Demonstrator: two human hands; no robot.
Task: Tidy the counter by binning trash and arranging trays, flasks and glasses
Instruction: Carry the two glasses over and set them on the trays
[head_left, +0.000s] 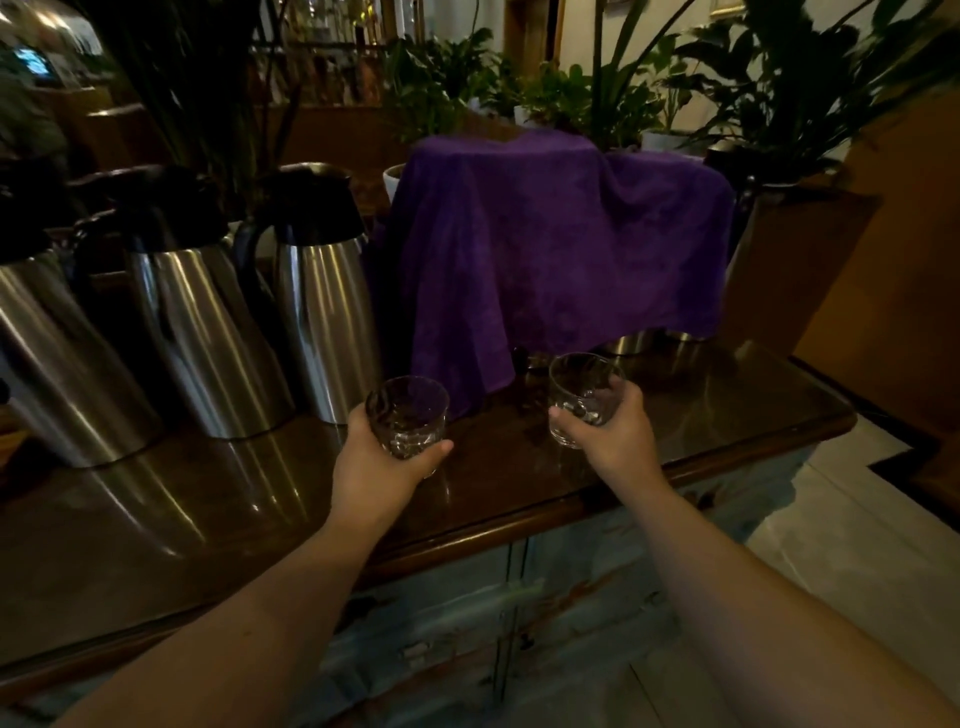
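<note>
My left hand (382, 460) grips a short clear glass (408, 415) just above the dark wooden counter (727, 415), near the rightmost flask. My right hand (615, 434) holds a second clear glass (582, 395), tilted slightly, in front of the purple cloth. Three steel flasks with black tops stand in a row on the left: one at the far left (57, 358), one in the middle (202, 332) and one on the right (324, 306).
A purple cloth (550, 249) drapes over a bulky shape at the back of the counter. Metal rims (628, 343) peek out under its right edge. Potted plants (779, 93) stand behind. The counter's front edge (519, 535) runs above a worn blue cabinet.
</note>
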